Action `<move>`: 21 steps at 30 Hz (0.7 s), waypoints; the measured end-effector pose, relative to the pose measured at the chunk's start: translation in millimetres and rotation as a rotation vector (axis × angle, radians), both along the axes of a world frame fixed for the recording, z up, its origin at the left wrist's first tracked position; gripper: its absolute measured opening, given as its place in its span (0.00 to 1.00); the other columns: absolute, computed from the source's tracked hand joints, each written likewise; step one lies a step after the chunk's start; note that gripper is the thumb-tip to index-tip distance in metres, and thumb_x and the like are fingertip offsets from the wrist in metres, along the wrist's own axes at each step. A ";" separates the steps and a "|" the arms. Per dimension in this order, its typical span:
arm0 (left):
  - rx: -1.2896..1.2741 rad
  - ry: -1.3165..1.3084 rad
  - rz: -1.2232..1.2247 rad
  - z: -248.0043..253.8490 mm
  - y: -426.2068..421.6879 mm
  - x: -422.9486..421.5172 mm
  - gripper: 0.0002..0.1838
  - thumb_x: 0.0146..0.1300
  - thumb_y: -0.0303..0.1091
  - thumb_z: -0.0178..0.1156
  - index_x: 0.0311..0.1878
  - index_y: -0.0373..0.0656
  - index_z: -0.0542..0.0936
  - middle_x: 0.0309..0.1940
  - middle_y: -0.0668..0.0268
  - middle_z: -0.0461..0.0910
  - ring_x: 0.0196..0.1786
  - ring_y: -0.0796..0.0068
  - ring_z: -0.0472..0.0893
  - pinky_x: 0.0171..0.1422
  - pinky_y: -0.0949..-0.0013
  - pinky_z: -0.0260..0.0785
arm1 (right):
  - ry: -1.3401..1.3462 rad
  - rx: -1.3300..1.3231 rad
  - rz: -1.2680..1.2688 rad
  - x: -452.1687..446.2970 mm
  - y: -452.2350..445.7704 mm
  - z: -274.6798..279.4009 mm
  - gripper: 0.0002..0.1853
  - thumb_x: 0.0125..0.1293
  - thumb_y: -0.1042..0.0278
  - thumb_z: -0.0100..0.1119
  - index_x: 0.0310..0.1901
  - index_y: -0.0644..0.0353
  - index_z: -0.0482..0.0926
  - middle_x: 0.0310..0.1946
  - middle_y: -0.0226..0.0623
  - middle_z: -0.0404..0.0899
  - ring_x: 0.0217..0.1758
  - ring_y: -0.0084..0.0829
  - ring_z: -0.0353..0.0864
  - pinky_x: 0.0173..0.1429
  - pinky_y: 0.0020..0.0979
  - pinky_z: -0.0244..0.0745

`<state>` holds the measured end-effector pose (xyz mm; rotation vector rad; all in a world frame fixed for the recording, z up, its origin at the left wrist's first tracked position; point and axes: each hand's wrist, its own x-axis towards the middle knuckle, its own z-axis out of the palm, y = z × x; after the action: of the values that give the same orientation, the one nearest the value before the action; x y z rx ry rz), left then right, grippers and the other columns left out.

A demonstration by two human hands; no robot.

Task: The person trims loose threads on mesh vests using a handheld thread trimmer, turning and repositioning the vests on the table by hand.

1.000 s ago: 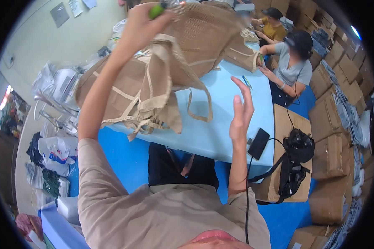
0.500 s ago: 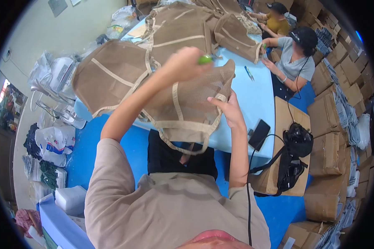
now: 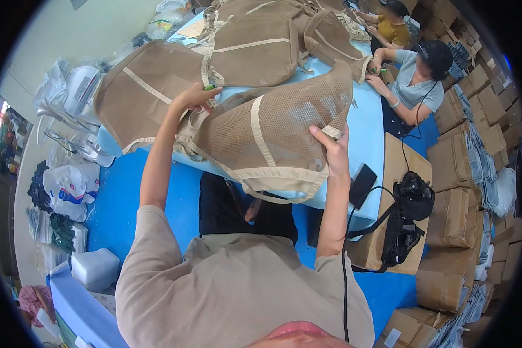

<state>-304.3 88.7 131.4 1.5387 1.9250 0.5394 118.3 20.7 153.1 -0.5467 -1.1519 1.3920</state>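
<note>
A brown mesh piece with cream edging [image 3: 290, 124] stretches between my two hands over the light blue table. My right hand [image 3: 334, 145] pinches its right edge, thumb on top. At its left end, my left hand [image 3: 197, 97] is closed round a small green tool [image 3: 209, 87], near bunched cream straps. What else the left fingers hold is too small to tell. Further brown mesh pieces [image 3: 252, 52] lie behind and to the left [image 3: 148, 87].
A black phone [image 3: 362, 185] lies at the table's right edge, its cable running down. Beside it, a black bag [image 3: 413, 197] rests on a cardboard box [image 3: 408, 158]. Two people [image 3: 414, 87] [image 3: 391, 29] work at the back right. Cartons [image 3: 455, 217] line the right side.
My left hand first came down from high up, then moved left to the piece's far end. My right hand, raised and empty one second ago, now grips the mesh, which is spread out.
</note>
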 end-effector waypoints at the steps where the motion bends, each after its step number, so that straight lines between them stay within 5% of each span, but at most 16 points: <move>1: -0.028 -0.062 0.015 -3.0 -0.7 2.0 0.34 0.76 0.66 0.65 0.37 0.36 0.85 0.27 0.54 0.91 0.19 0.77 0.82 0.22 0.71 0.69 | -0.003 -0.001 0.000 0.8 -1.3 2.8 0.36 0.63 0.87 0.75 0.73 0.65 0.75 0.63 0.37 0.85 0.65 0.32 0.84 0.71 0.35 0.79; 3: -0.056 -0.123 0.028 -6.7 -3.0 4.5 0.34 0.76 0.66 0.65 0.38 0.37 0.85 0.27 0.54 0.90 0.18 0.80 0.79 0.21 0.71 0.66 | -0.056 0.102 -0.055 1.3 -8.9 17.3 0.35 0.64 0.86 0.75 0.72 0.65 0.75 0.62 0.37 0.85 0.63 0.30 0.85 0.69 0.35 0.79; 6: -0.150 -0.110 0.034 -19.2 -1.3 3.9 0.35 0.76 0.67 0.65 0.43 0.36 0.84 0.28 0.63 0.86 0.29 0.74 0.91 0.22 0.74 0.66 | 0.005 0.074 -0.104 6.6 -25.8 35.3 0.34 0.64 0.85 0.77 0.72 0.65 0.76 0.61 0.37 0.86 0.61 0.30 0.85 0.67 0.34 0.80; 8: -0.289 -0.235 -0.125 -29.8 2.5 3.6 0.38 0.76 0.70 0.63 0.53 0.34 0.86 0.27 0.66 0.86 0.26 0.79 0.86 0.22 0.73 0.65 | 0.055 0.089 -0.147 4.2 -40.0 51.4 0.32 0.66 0.83 0.76 0.71 0.65 0.76 0.60 0.38 0.86 0.60 0.32 0.85 0.67 0.35 0.79; 9: -0.372 -0.309 -0.169 -24.3 0.3 10.8 0.40 0.79 0.69 0.61 0.66 0.35 0.84 0.36 0.64 0.88 0.32 0.82 0.84 0.29 0.72 0.73 | 0.115 0.053 -0.157 4.8 -46.2 60.6 0.30 0.67 0.83 0.75 0.70 0.66 0.77 0.60 0.39 0.86 0.61 0.33 0.85 0.68 0.35 0.78; 10: -0.373 -0.305 -0.173 -27.2 -7.6 26.6 0.40 0.79 0.69 0.61 0.66 0.35 0.84 0.36 0.64 0.88 0.32 0.82 0.84 0.29 0.72 0.73 | 0.176 0.016 -0.167 5.3 -50.1 66.4 0.29 0.67 0.83 0.74 0.69 0.67 0.78 0.60 0.40 0.86 0.61 0.35 0.85 0.69 0.35 0.78; 12: -0.176 -0.957 -0.193 -35.5 -31.7 60.7 0.36 0.82 0.62 0.60 0.70 0.36 0.83 0.50 0.62 0.87 0.46 0.82 0.84 0.47 0.71 0.80 | 0.215 -0.041 -0.190 8.3 -51.3 70.4 0.26 0.69 0.82 0.72 0.67 0.68 0.80 0.61 0.41 0.85 0.62 0.37 0.85 0.71 0.36 0.75; 13: -0.092 -1.009 -0.247 -52.4 -32.2 51.7 0.28 0.81 0.52 0.64 0.70 0.37 0.83 0.63 0.62 0.82 0.59 0.79 0.82 0.66 0.69 0.78 | 0.257 -0.020 -0.174 11.3 -48.7 72.9 0.26 0.71 0.80 0.68 0.70 0.67 0.78 0.63 0.43 0.85 0.63 0.39 0.85 0.71 0.38 0.76; 14: -0.100 -1.006 -0.257 -51.5 -36.1 51.8 0.28 0.81 0.52 0.64 0.70 0.37 0.83 0.63 0.62 0.82 0.59 0.79 0.82 0.66 0.69 0.78 | 0.297 0.003 -0.159 16.1 -47.1 74.1 0.26 0.74 0.78 0.64 0.72 0.67 0.77 0.65 0.45 0.85 0.64 0.40 0.86 0.71 0.40 0.77; 16: -0.011 -0.897 -0.057 -39.4 -45.6 56.9 0.31 0.76 0.45 0.71 0.74 0.36 0.79 0.68 0.62 0.82 0.64 0.75 0.82 0.72 0.66 0.75 | 0.293 0.057 -0.190 31.4 -49.8 69.5 0.28 0.68 0.81 0.72 0.69 0.68 0.80 0.64 0.43 0.85 0.63 0.39 0.85 0.72 0.38 0.76; 18: 0.061 -0.923 -0.208 -6.6 -63.7 51.5 0.36 0.73 0.39 0.74 0.79 0.37 0.74 0.68 0.63 0.82 0.63 0.74 0.83 0.72 0.64 0.76 | 0.262 0.022 -0.240 55.3 -61.4 51.4 0.31 0.64 0.82 0.73 0.70 0.69 0.79 0.66 0.45 0.84 0.66 0.40 0.85 0.75 0.41 0.75; 21: 0.441 -1.024 -0.184 25.9 -69.9 46.7 0.37 0.72 0.37 0.75 0.81 0.38 0.73 0.64 0.65 0.82 0.62 0.76 0.82 0.70 0.65 0.76 | 0.070 0.220 -0.364 74.7 -62.1 26.3 0.40 0.59 0.82 0.73 0.76 0.68 0.73 0.68 0.49 0.83 0.66 0.43 0.86 0.72 0.45 0.81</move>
<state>-257.6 18.8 157.3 1.2516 0.8996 1.3964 193.0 -41.4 179.4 -0.5152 -1.0710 0.9529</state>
